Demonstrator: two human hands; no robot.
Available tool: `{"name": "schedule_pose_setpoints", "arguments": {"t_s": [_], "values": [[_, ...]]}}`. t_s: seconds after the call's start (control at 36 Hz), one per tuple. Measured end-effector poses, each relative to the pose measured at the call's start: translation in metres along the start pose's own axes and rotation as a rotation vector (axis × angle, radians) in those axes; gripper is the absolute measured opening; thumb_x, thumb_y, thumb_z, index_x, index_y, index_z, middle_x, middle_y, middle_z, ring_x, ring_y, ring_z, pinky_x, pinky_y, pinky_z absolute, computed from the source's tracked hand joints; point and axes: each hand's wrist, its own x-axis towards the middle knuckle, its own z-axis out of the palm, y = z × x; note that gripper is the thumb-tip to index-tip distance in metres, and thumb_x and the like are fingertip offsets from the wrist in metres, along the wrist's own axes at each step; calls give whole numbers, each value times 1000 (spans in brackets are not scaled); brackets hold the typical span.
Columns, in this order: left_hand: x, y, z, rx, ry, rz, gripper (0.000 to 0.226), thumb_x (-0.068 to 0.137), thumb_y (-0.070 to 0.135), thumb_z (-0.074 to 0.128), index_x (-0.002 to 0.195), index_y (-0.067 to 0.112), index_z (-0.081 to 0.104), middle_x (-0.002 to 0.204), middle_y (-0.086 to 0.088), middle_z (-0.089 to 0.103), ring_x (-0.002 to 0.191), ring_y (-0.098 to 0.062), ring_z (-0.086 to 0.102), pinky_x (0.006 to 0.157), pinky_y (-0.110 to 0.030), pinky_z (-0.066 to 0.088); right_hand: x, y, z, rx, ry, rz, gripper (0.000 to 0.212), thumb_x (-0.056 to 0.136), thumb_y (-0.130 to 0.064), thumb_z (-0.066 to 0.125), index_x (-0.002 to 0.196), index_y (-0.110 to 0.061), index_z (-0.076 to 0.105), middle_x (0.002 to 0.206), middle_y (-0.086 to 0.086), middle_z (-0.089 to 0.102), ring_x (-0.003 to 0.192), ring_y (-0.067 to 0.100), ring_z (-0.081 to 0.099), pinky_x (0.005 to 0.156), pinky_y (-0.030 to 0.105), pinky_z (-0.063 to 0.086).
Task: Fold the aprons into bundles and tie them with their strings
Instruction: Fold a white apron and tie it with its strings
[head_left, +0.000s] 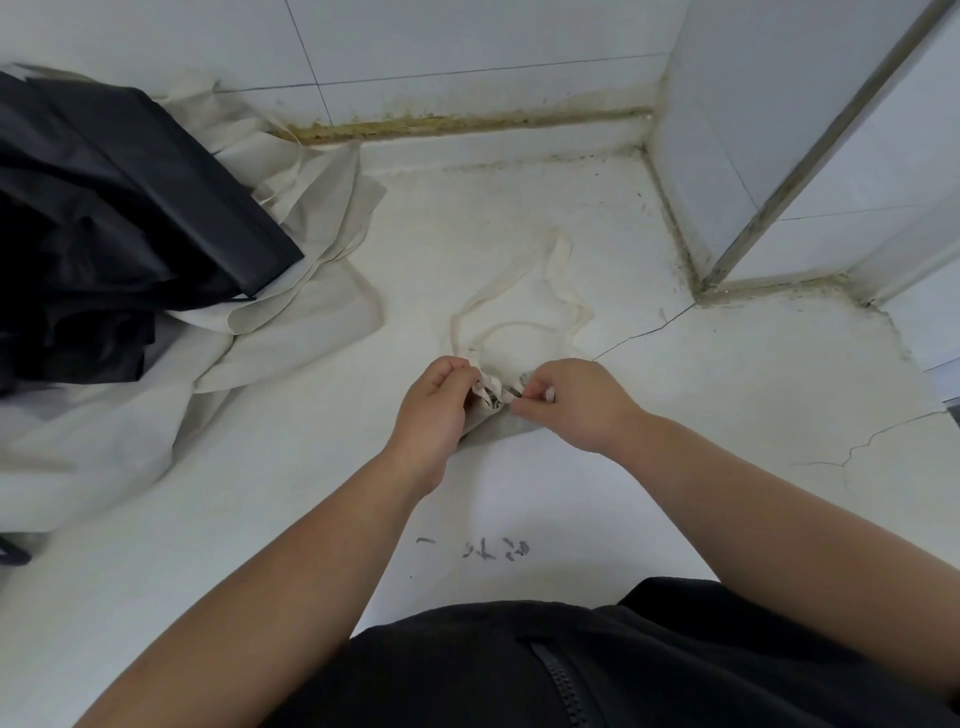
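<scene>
apron bundle: cream, dark print | cloth pile: black | counter: white

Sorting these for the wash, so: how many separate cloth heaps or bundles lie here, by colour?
Black: 1, the black heap
Cream: 2, the loose cream heap and the small cream bundle
Total: 3

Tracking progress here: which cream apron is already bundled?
The small cream bundle pinched between the left hand and right hand, its strings looped beyond it. The other cream aprons lie spread loose under black fabric.
</scene>
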Motion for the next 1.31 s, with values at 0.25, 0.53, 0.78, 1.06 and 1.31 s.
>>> {"name": "schedule_pose_setpoints", "arguments": {"t_s": [0.25, 0.53, 0.78, 1.06, 1.31], "values": [[1, -2, -6, 20, -12, 1, 27, 91, 15, 51, 65, 22, 52, 65, 7, 51, 67, -11, 45, 59, -25, 31, 6, -15, 0, -262, -81, -134, 33, 93, -28, 54, 60, -22, 54, 64, -2, 47, 74, 26, 53, 67, 36, 45], [-1, -1, -3, 84, -72, 31, 23, 93, 11, 50, 71, 17, 54, 65, 5, 51, 61, -6, 46, 51, -12, 38, 9, -17, -4, -470, -244, -177, 45, 92, -12, 48, 51, -22, 34, 63, -3, 38, 70, 24, 43, 60, 29, 32], [-1, -4, -5, 154, -81, 54, 20, 92, 16, 53, 73, 20, 56, 70, 8, 55, 67, -7, 47, 56, -16, 36, 16, -18, -7, -388, -80, -84, 20, 91, -30, 57, 99, -17, 69, 92, 4, 67, 74, 18, 49, 65, 28, 40], [-1, -3, -3, 124, -25, 113, 22, 94, 17, 52, 72, 22, 54, 76, 0, 54, 74, -13, 46, 67, -24, 39, 11, -16, -11, -336, -191, -83, 29, 88, -38, 61, 80, -11, 63, 60, -1, 45, 61, 18, 44, 55, 30, 33], [-6, -7, 0, 257, -96, 172, 20, 96, 21, 48, 77, 18, 51, 75, 6, 54, 75, -10, 48, 74, -25, 40, 11, -19, -9, -235, -204, -18, 45, 80, -41, 68, 54, -12, 45, 55, -1, 39, 56, 15, 39, 52, 28, 29]]}}
